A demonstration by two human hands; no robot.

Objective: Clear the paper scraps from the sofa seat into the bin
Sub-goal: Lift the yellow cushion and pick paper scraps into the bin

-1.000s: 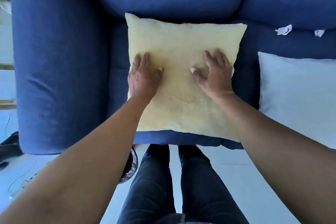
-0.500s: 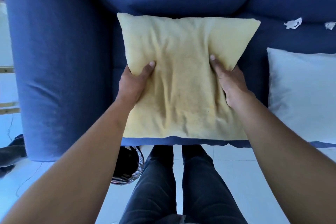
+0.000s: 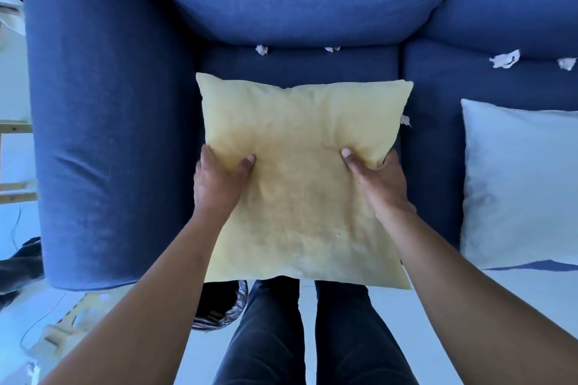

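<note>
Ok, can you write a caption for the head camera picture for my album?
Both hands, left hand and right hand, grip a yellow pillow over the blue sofa seat, paper scraps showing behind.

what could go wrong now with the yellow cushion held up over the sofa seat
The square yellow fabric cushion, gripped by the left hand and right hand, may brush the small white paper scrap at its right edge into the seat gap. It also hides part of the blue sofa seat, so scraps beneath could be missed.

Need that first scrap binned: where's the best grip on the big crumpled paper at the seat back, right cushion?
Pinch the big crumpled paper by its raised upper folds, coming from above and the seat front; the backrest blocks its far side.
</note>
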